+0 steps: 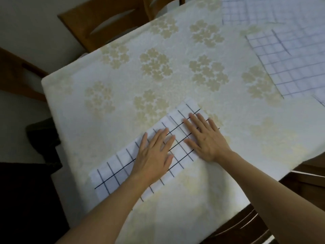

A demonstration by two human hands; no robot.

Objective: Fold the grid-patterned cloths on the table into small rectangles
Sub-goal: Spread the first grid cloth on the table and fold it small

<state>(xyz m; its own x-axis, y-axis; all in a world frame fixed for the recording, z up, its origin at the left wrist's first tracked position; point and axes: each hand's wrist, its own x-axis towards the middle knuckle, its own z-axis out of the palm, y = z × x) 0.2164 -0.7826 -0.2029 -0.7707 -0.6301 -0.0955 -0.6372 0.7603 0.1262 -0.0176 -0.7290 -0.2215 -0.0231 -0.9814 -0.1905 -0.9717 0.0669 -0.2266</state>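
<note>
A white cloth with a dark grid (116, 170) lies folded into a long strip near the table's front edge. My left hand (154, 154) presses flat on the strip's middle, fingers straight and spread. My right hand (204, 136) lies flat on the strip's far end, fingers straight, close beside the left. More grid-patterned cloths (290, 64) lie spread out at the far right of the table, overlapping one another, and another grid cloth (233, 11) lies at the back.
The table (123, 71) wears a cream cloth with beige flower clusters. Wooden chairs stand at the back left (105, 23), at the left (19, 71) and at the front right (246, 226). A dark object (42, 136) sits low at the left.
</note>
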